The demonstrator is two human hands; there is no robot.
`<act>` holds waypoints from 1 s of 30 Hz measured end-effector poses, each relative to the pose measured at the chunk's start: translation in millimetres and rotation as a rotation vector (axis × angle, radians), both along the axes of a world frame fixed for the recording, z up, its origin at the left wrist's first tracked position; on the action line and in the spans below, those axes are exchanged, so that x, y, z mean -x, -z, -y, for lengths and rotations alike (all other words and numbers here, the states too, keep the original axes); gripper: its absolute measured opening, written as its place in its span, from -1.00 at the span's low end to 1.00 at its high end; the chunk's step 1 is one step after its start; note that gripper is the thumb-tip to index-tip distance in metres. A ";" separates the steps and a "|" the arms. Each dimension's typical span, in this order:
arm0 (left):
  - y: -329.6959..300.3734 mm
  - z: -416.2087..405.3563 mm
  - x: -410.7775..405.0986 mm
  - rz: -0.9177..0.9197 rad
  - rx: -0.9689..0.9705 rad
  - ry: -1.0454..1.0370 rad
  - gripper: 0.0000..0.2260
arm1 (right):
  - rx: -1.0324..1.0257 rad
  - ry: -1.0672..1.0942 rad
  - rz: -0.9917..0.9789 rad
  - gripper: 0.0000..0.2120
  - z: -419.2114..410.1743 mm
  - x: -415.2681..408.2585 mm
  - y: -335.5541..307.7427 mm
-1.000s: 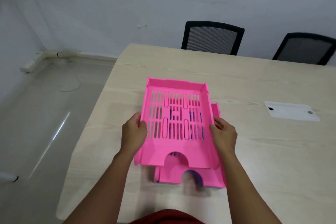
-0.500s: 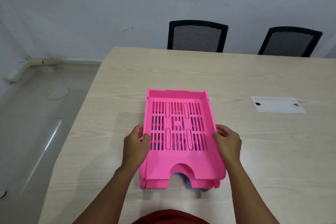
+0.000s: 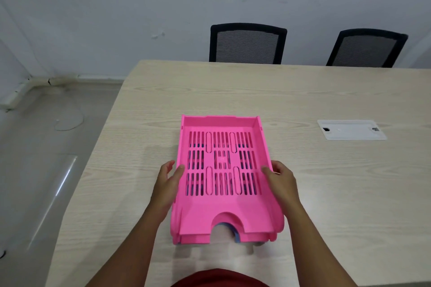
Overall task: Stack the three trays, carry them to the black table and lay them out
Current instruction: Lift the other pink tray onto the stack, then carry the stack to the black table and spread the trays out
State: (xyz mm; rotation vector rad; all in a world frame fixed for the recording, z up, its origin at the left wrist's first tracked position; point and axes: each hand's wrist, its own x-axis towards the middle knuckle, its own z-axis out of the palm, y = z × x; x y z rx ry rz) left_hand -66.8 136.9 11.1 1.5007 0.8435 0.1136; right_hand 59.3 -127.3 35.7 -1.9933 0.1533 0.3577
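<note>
Three trays sit nested in one stack (image 3: 225,177) on the pale wooden table (image 3: 326,193), with the open notched ends facing the person. The top tray (image 3: 221,163) is pink with a slotted floor; a second pink tray shows as a lip just under it at the near edge, and a sliver of a blue tray (image 3: 234,232) peeks out through the arched notch at the bottom. The left hand (image 3: 166,187) lies against the left wall of the stack, thumb hooked over the top rim and fingers spread loosely along the outside, so the hold looks light rather than clamped. The right hand (image 3: 281,180) mirrors it on the right wall, thumb over the rim, fingers curled down the outer side; whether they press under the stack cannot be told. Between the two hands lies the slotted middle of the top tray. Beyond the hands, the far end of the stack points toward two black mesh chairs (image 3: 248,43) tucked at the far edge of the table. To the right of the right hand, well apart, a white cable cover (image 3: 351,129) is set into the tabletop. Left of the left hand the table ends and grey floor (image 3: 46,170) begins.
</note>
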 end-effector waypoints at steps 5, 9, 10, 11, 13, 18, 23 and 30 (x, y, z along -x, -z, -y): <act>6.0 0.7 1.3 0.023 0.263 0.123 -0.40 | -0.371 -0.109 -0.392 -0.53 6.6 -4.7 12.7; 5.9 2.5 4.1 0.042 0.292 0.170 -0.52 | -0.463 -0.144 -0.453 -0.45 9.9 -6.7 16.0; 5.7 2.6 4.9 0.047 0.286 0.171 -0.55 | -0.474 -0.144 -0.456 -0.44 10.1 -6.3 16.4; 5.3 3.0 6.3 0.051 0.278 0.174 -0.57 | -0.492 -0.148 -0.465 -0.44 10.6 -5.9 16.5; 4.9 4.9 10.3 0.063 0.271 0.176 -0.59 | -0.531 -0.169 -0.491 -0.41 12.7 -5.5 17.1; 5.4 12.5 24.6 0.056 0.273 0.144 -0.49 | -0.561 -0.205 -0.490 -0.40 14.3 -2.7 20.4; 11.2 20.3 41.8 0.048 0.365 0.026 -0.62 | -0.594 -0.237 -0.502 -0.41 12.6 4.5 23.6; 12.6 32.4 91.3 0.122 0.442 -0.162 -0.47 | -0.583 -0.352 -0.531 -0.45 -3.1 20.2 22.5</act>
